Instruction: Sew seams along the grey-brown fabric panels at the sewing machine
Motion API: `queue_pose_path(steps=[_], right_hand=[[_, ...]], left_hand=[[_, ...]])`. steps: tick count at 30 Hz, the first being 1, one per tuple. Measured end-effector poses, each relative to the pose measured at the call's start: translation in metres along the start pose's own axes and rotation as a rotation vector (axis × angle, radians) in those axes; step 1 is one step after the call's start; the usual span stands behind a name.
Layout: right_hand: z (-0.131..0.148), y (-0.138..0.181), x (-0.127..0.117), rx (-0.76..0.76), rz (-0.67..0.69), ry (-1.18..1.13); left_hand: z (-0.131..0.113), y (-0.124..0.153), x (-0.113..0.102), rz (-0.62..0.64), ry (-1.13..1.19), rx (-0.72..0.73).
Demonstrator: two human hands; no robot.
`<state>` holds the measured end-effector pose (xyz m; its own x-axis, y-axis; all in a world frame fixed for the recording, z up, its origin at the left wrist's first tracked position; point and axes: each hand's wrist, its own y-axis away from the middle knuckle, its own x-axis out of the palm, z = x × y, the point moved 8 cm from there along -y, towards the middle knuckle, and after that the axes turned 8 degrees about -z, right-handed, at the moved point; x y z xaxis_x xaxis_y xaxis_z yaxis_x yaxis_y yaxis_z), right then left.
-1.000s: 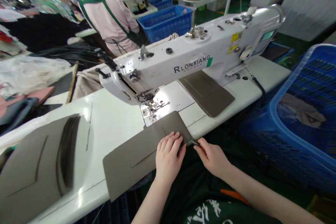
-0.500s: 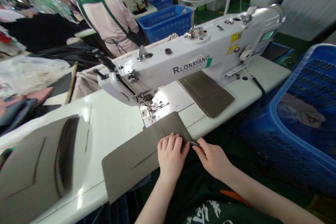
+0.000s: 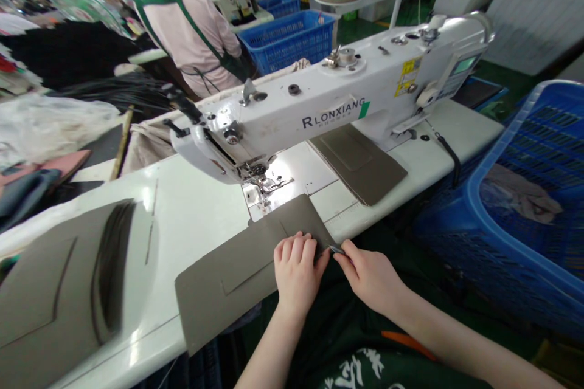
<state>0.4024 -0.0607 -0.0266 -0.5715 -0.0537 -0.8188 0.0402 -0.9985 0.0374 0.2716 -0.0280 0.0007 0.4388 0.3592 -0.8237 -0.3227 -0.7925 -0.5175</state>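
Observation:
A grey-brown panel with a stitched patch lies across the front edge of the white sewing table. My left hand rests flat on the panel's right end, fingers stretched out. My right hand is pinched on a small metal tool at the panel's right corner; what kind of tool I cannot make out. The white sewing machine stands behind, its needle area just beyond the panel.
A stack of the same grey panels lies at the left, another stack under the machine arm. A blue basket with fabric stands at the right. Another person works at the far table beside more blue baskets.
My right hand has shifted slightly toward the left hand at the panel's corner. The panel and left hand have barely moved.

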Motion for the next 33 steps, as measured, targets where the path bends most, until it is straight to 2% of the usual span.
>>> queue_pose_path(steps=[16, 20, 24, 27, 31, 33], right_hand=[[0.003, -0.006, -0.007, -0.040, 0.000, 0.118], [-0.003, -0.009, -0.012, -0.016, -0.037, 0.051], [-0.019, -0.009, -0.021, 0.061, -0.102, -0.032], [-0.024, -0.008, -0.025, 0.071, -0.109, -0.096], [-0.015, -0.004, -0.024, -0.021, -0.088, -0.140], [-0.005, -0.003, -0.019, -0.095, -0.043, -0.126]], left_hand=[[0.002, 0.001, 0.001, 0.000, 0.024, 0.002], [-0.001, 0.001, 0.001, 0.023, 0.029, -0.016], [0.005, -0.004, -0.011, 0.106, 0.108, -0.026], [0.042, -0.006, -0.030, 0.151, 0.091, -0.087], [0.126, 0.006, -0.051, 0.251, -0.115, -0.262], [0.159, 0.015, -0.058, 0.315, -0.163, -0.318]])
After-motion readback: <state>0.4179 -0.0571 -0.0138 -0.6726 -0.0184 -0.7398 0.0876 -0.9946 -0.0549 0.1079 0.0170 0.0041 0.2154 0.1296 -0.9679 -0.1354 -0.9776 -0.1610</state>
